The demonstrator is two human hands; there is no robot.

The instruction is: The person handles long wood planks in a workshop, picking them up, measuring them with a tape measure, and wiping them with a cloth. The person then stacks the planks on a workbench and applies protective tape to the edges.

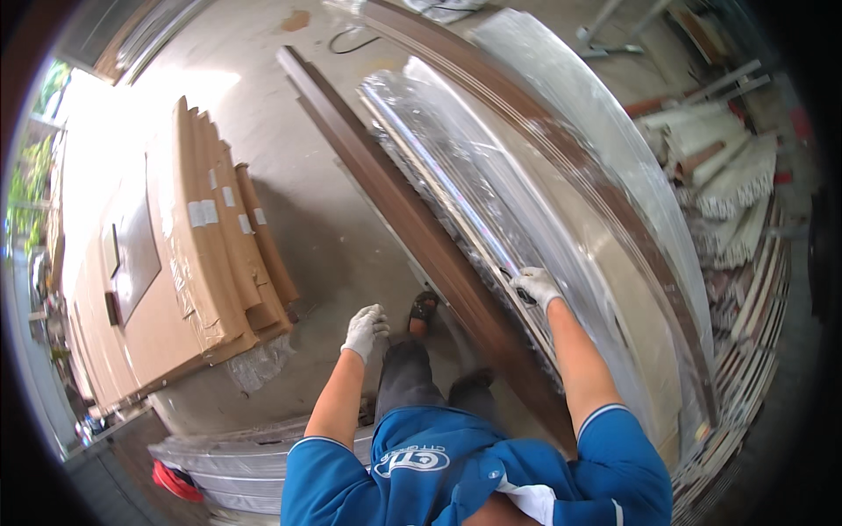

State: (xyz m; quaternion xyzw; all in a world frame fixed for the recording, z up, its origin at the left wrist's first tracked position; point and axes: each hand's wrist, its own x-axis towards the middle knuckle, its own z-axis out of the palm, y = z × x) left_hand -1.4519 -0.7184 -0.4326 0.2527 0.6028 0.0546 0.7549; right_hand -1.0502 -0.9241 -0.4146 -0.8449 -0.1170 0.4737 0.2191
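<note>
My left hand [366,330], in a white work glove, hangs over the floor with its fingers curled in and nothing visible in them. It is nearest to my left leg and a sandalled foot [423,309]. My right hand [537,285], gloved the same way, is closed on a small black object [524,296], mostly covered by the fingers, so its kind does not show. That hand is over a bundle of long profiles in clear plastic film [469,206]. Beside the bundle, to its left, runs a long brown beam-like profile [395,193].
Flat cardboard packages [197,254] stand stacked on the left. A curved-looking brown strip [561,131] and film-wrapped panels [614,114] lie to the right. Farther right are piled pale strips [728,167]. Grey wrapped lengths [254,469] and a red item [175,480] lie at lower left.
</note>
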